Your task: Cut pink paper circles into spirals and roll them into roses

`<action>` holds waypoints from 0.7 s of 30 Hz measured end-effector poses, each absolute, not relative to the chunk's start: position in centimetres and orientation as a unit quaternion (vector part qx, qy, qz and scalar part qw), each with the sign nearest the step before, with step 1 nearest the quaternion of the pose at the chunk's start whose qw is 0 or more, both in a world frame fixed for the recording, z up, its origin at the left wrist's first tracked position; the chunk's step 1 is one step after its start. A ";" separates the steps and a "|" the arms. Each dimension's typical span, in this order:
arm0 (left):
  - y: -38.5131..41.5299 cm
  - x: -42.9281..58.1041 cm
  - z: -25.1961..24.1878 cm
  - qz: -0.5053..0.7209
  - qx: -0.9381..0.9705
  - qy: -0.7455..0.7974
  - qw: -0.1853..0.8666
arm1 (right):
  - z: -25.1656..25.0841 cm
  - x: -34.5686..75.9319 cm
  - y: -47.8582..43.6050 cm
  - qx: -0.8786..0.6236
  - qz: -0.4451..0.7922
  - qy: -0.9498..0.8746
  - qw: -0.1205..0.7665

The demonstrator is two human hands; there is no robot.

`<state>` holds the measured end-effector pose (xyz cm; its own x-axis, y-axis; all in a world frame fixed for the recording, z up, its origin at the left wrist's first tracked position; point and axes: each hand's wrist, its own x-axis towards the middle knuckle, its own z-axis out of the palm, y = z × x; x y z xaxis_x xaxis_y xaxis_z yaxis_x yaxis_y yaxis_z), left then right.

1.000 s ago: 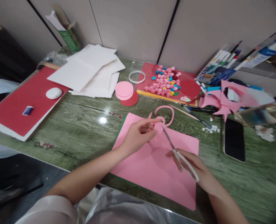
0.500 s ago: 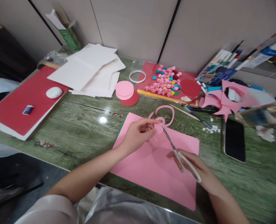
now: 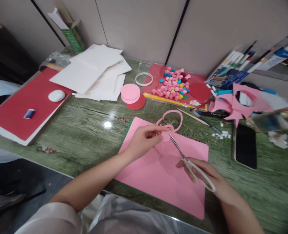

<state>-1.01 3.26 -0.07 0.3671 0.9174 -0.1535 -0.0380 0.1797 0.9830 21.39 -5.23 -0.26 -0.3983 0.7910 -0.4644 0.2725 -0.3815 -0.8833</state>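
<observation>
My left hand [image 3: 145,139] pinches a small pink paper piece [image 3: 166,136] between thumb and fingers, above the sheets. A thin curled pink paper strip [image 3: 182,121] loops out beyond my fingertips. My right hand [image 3: 207,172] is closed around the white handles of a pair of scissors [image 3: 183,155]. The scissor tips point up and left, close to the paper piece; whether the blades touch it I cannot tell. Beneath both hands lies a stack of pink paper sheets [image 3: 178,191], with a green edge showing at its left side.
Pink and red paper circles [image 3: 130,92] lie behind the sheets, near a tape roll [image 3: 144,79]. Small coloured paper balls [image 3: 174,83] cover a red packet. On the right are a phone [image 3: 245,146] and pink offcuts [image 3: 231,100]; white sheets [image 3: 92,71] lie back left.
The scissors and my right hand have shifted slightly right and down. The curled strip has shifted a little at my left fingertips, which keep their pinch.
</observation>
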 end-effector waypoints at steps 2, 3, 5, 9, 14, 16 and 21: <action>3.3 -1.1 0.1 0.372 0.520 0.415 0.648 | -0.1 21.5 -5.2 -0.518 0.647 -0.527 0.187; 3.3 -1.1 0.2 0.372 0.517 0.412 0.651 | 0.0 21.6 -5.3 -0.524 0.640 -0.532 0.181; 3.3 -1.2 0.3 0.373 0.515 0.407 0.656 | 0.3 21.8 -5.3 -0.534 0.628 -0.540 0.172; 3.4 -1.3 0.3 0.371 0.521 0.393 0.660 | 0.4 22.2 -5.5 -0.541 0.614 -0.553 0.158; 3.3 -1.0 -0.1 0.387 0.490 0.401 0.670 | -0.1 21.7 -5.3 -0.542 0.605 -0.560 0.165; 3.2 -0.7 -0.4 0.400 0.475 0.403 0.672 | -0.2 21.2 -5.3 -0.554 0.592 -0.560 0.171; 3.0 -0.5 -0.8 0.427 0.457 0.409 0.664 | -0.1 20.6 -5.2 -0.562 0.585 -0.558 0.176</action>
<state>-0.48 2.98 -0.76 0.2999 0.9415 -0.1539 -0.1939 0.2182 0.9565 20.57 -5.20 -0.12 -0.3067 0.8324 -0.4616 0.4214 -0.3161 -0.8500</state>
